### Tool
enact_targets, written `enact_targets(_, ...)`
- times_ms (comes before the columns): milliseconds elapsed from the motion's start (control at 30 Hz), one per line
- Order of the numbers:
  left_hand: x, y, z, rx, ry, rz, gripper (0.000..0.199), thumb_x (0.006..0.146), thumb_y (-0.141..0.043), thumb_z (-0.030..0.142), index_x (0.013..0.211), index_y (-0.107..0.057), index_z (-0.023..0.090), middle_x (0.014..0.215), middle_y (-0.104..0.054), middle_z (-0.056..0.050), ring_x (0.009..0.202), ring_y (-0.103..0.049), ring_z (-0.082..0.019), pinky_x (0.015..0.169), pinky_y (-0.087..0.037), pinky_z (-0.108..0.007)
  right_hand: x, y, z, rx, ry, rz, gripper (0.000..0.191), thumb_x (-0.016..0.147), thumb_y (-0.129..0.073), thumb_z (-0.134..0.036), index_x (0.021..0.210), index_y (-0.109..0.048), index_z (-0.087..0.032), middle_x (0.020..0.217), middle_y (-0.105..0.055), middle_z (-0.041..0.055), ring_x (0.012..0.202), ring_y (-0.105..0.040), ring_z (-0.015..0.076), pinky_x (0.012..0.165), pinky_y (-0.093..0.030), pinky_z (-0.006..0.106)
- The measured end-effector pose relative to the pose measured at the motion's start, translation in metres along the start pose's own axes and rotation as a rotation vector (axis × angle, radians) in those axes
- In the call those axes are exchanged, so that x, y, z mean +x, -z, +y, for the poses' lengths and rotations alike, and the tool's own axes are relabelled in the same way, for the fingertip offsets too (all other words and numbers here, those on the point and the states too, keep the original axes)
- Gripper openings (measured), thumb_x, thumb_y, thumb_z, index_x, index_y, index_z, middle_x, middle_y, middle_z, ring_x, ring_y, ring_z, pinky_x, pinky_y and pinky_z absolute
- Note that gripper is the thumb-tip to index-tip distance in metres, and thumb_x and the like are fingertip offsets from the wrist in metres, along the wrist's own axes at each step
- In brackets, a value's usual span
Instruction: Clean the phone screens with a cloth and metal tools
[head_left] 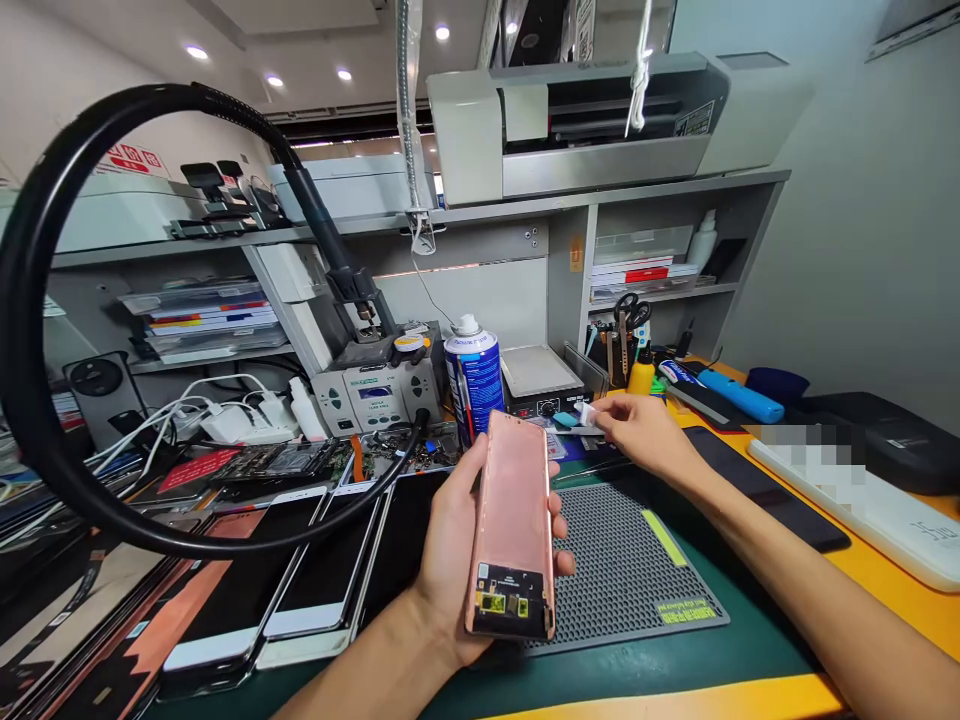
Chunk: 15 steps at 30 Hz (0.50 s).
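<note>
My left hand [457,560] is wrapped round a phone display panel [514,500], its copper-pink back turned up and a black strip with yellow-marked parts at the lower end. The panel is tilted over a grey perforated mat [622,560]. Farther back, my right hand [637,425] has its fingers closed on a small white piece [587,412] whose kind I cannot make out. Just left of that lies a small teal item [566,420], in front of a flat-topped heating plate [541,378].
Several phones and screens [322,570] lie at left, under a looping black hose [30,300]. A blue spray can [474,375] stands beside a grey soldering station [375,390]. At right are a dark phone [757,485], a white device with a display [862,510] and a black case [885,430].
</note>
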<state>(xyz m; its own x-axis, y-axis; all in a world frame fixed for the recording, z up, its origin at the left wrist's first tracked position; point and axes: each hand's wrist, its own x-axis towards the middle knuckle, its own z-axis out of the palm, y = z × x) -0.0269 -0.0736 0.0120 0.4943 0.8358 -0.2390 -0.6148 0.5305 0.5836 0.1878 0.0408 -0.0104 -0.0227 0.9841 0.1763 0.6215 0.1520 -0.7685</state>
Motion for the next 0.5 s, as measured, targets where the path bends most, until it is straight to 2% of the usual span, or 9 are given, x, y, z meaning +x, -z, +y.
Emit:
enact_targets(100,0.003,0.003,-0.003,-0.007,0.073,-0.004,0.061,0.08,-0.05,0.071,0.099,-0.06,0.014,0.077,-0.05,-0.002,0.059,-0.049,-0.011,0.045,-0.037,-0.02,-0.005,0.001,-0.009,0.306,-0.048,-0.07,0.019,0.089,-0.059,-0.032,0.089,-0.065,-0.013,0.073,-0.064,0.0025,0.058,-0.058,0.0136,0.048,-0.044,0.025)
enact_targets(167,0.005,0.006,-0.006,0.031,0.07,0.021,0.061,0.08,-0.05,0.072,0.097,-0.059,0.015,0.075,-0.049,0.0,0.051,-0.042,-0.007,0.037,-0.026,-0.017,-0.009,0.004,-0.014,0.489,-0.054,-0.139,0.019,0.085,-0.062,-0.033,0.086,-0.064,-0.015,0.073,-0.063,0.0032,0.057,-0.057,0.0131,0.046,-0.041,0.024)
enact_targets(233,0.008,0.008,-0.008,0.08,0.027,0.061,0.059,0.079,-0.051,0.072,0.097,-0.058,0.016,0.073,-0.05,0.001,0.045,-0.037,-0.004,0.034,-0.023,-0.016,-0.014,0.007,-0.019,0.634,-0.05,-0.215,0.022,0.082,-0.067,-0.037,0.083,-0.064,-0.015,0.075,-0.062,0.0028,0.057,-0.054,0.0119,0.046,-0.04,0.023)
enact_targets(400,0.011,0.007,-0.011,0.195,-0.087,0.171,0.046,0.079,-0.064,0.059,0.095,-0.061,0.016,0.061,-0.048,0.006,0.038,-0.033,-0.004,0.031,-0.022,-0.015,-0.024,0.013,-0.029,0.841,-0.05,-0.367,0.03,0.075,-0.076,-0.041,0.077,-0.065,-0.013,0.068,-0.059,0.0012,0.052,-0.047,0.0089,0.045,-0.036,0.022)
enact_targets(433,0.011,0.006,-0.012,0.207,-0.115,0.188,0.042,0.079,-0.068,0.054,0.095,-0.062,0.016,0.06,-0.049,0.006,0.04,-0.036,-0.004,0.032,-0.025,-0.016,-0.025,0.013,-0.03,0.862,-0.054,-0.388,0.03,0.074,-0.077,-0.04,0.076,-0.065,-0.013,0.066,-0.058,0.0007,0.051,-0.046,0.0087,0.045,-0.035,0.022)
enact_targets(500,0.009,0.005,-0.011,0.217,-0.167,0.217,0.035,0.079,-0.073,0.043,0.098,-0.064,0.015,0.066,-0.059,0.003,0.05,-0.051,-0.007,0.042,-0.038,-0.017,-0.026,0.014,-0.03,0.894,-0.065,-0.42,0.028,0.074,-0.078,-0.037,0.074,-0.065,-0.013,0.062,-0.058,-0.0002,0.049,-0.045,0.0084,0.046,-0.035,0.021)
